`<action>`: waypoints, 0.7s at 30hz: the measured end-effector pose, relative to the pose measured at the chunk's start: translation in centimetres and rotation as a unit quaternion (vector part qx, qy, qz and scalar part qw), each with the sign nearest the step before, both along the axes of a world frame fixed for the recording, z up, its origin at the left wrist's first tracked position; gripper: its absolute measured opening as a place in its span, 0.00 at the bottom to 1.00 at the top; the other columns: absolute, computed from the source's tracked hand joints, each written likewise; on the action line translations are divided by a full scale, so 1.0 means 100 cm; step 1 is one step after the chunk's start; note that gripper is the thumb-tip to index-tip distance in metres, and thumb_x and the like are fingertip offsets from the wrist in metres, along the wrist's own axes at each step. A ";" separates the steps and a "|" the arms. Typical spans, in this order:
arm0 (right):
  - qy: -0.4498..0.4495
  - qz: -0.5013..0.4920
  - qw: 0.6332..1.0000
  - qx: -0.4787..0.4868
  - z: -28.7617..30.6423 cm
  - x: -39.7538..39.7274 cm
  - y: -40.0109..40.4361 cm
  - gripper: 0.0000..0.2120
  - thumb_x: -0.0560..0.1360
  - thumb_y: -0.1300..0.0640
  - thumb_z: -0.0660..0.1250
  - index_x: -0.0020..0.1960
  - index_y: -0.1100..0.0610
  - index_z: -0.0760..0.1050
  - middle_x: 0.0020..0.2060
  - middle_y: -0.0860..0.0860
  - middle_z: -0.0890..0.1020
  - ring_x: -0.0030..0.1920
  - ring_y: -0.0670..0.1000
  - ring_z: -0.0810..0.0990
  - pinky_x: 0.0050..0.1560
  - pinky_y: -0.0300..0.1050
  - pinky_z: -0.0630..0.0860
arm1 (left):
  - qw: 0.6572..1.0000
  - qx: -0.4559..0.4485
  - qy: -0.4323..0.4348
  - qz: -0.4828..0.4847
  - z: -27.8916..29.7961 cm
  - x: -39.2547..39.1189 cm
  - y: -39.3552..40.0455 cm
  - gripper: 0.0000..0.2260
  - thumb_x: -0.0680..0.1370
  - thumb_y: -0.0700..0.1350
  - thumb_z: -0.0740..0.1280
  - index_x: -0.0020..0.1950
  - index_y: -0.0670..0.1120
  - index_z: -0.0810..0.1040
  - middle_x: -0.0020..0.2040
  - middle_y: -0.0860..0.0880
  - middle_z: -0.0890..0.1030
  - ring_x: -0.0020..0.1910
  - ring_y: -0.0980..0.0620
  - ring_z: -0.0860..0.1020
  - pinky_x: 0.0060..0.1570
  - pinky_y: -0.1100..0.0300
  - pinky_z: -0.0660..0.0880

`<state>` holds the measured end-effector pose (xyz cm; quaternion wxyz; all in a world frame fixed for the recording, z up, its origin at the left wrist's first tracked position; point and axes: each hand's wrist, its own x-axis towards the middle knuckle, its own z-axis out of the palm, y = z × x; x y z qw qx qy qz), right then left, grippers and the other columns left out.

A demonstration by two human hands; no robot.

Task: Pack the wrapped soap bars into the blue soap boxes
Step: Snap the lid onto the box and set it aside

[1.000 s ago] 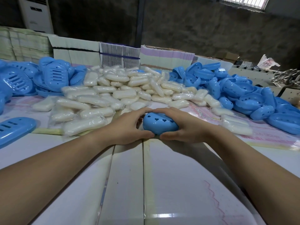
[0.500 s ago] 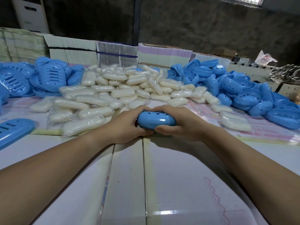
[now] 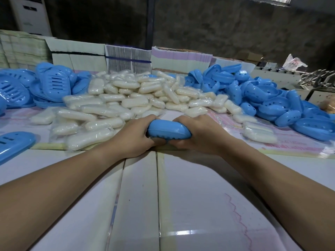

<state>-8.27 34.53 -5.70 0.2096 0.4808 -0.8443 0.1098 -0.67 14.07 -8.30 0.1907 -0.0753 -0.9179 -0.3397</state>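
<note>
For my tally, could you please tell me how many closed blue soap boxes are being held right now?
1: a closed blue plastic soap box gripped between the left hand and right hand, in front of the soap pile. Others may be hidden.

Dim room, sharp focus, wide-angle edge distortion, glare on table (image 3: 183, 232)

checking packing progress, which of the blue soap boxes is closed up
The blue soap box gripped between the left hand and right hand. The loose blue halves lie open in heaps.

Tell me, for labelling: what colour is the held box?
Blue, in the head view: box.
</note>
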 end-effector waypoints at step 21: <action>-0.217 -0.030 0.975 -0.029 0.023 -0.001 0.012 0.33 0.69 0.42 0.68 0.73 0.42 0.65 0.61 0.47 0.75 0.53 0.45 0.74 0.54 0.46 0.74 | 0.999 0.024 -0.032 -0.021 0.000 0.002 0.004 0.24 0.77 0.45 0.73 0.71 0.55 0.71 0.60 0.52 0.77 0.58 0.51 0.78 0.60 0.55 0.76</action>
